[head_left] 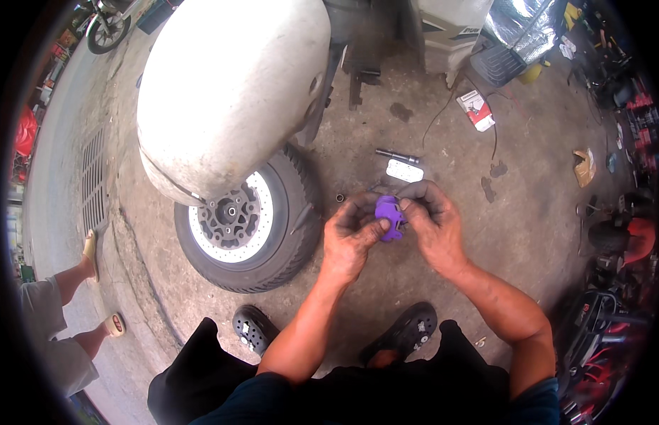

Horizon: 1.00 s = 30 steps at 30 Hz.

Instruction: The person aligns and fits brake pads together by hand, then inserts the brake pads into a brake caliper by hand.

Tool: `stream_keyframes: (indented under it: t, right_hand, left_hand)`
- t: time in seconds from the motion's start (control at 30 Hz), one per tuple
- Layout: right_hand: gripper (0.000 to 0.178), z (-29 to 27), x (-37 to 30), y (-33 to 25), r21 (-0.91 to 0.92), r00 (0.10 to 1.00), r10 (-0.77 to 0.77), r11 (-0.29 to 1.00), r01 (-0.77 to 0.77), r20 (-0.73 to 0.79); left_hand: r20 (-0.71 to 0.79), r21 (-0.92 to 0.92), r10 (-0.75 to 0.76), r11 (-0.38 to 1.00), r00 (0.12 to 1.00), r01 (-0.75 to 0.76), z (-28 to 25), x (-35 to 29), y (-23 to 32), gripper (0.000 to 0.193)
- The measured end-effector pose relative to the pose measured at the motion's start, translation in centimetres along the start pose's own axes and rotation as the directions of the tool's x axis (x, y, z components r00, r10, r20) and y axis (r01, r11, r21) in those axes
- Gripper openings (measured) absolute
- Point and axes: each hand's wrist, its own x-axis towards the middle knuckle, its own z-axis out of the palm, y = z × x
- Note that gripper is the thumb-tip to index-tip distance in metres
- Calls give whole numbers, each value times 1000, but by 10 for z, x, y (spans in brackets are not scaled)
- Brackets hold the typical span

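Left hand (345,244) and right hand (440,230) pinch a purple brake caliper (389,211) between them, right of the wheel (262,216), likely two-handed to steady it. Metal rod (398,156) and white card (405,171) lie on concrete (520,234), farther off right of the wheel, apparently within reach; red-white box (476,110) beyond.

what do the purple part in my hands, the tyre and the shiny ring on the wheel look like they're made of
Purple part: probably metal with a coloured coating, judging by its even purple and cut-out edges; hard plastic is possible.
Tyre: rubber, dull black with moulded tread.
Shiny ring: likely bare metal, bright and pierced with small holes.
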Motion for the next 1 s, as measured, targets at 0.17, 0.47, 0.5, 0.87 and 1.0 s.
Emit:
stream_keyframes:
  t: [0.17, 0.47, 0.5, 0.87, 1.0]
  right_hand:
    - [14, -6, 5, -6, -80, 995, -15, 996, 23, 101]
    - [14, -11, 9, -9, 12, 968, 203, 978, -207, 150]
    - [14, -11, 9, -9, 12, 968, 203, 978, -207, 150]
    - [8, -6, 4, -17, 96, 982, 172, 979, -179, 78]
    - [8, -6, 5, -13, -71, 993, -12, 997, 20, 115]
  left_hand:
    - [7, 122, -27, 992, 1000, 26, 3, -2, 6, 42]
    - [36, 171, 2, 985, 999, -8, 0, -4, 2, 46]
    - [36, 170, 1, 985, 999, -8, -1, -4, 0, 46]
    - [4, -163, -203, 966, 979, 201, 1, 2, 6, 35]
    - [37, -302, -237, 923, 971, 237, 3, 3, 9, 27]
